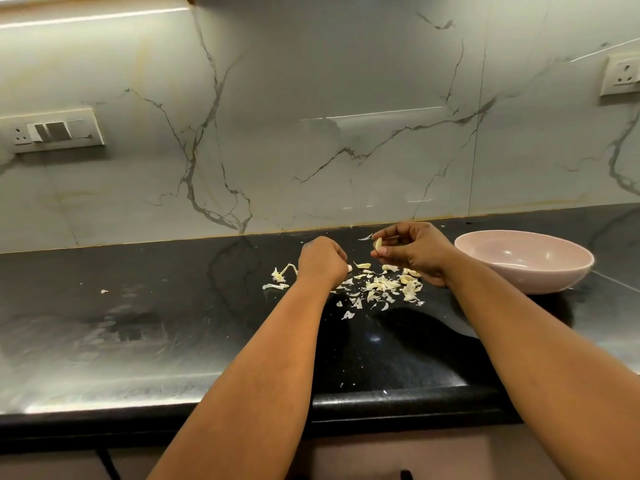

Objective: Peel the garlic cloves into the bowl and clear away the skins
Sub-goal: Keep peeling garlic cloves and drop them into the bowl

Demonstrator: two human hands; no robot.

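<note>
The right hand (410, 251) is raised a little above the counter (173, 323), with its fingers curled, and it pinches a pale garlic clove (378, 243) between the thumb and the fingertips. A thin flake of skin (365, 237) sticks out just beside the upper fingertips. The left hand (320, 259) is lower and rests on the counter as a closed fist, the knuckles turned away from the camera. At the tip of its fingers a small pale piece (350, 268) shows, and the hand seems to pinch it, but I cannot tell if it is a clove or only skin.

Between and below the two hands lies a loose pile of garlic skins (381, 289), spread on the dark counter, with some larger curved pieces near the right wrist. To the left of the left hand lies a dry garlic stem with root part (281, 273), and a long strip of skin (275, 286) is just beside it. One single small flake (104, 291) lies well apart, far to the left.

A pink bowl (554, 271) stands on the counter to the right of the right hand, near it but not touching. Its inside, as far as it shows, is bare.

Behind the counter rises a marble wall (311, 133) with a switch plate (55, 131) on the left and a socket (621, 76) on the right
</note>
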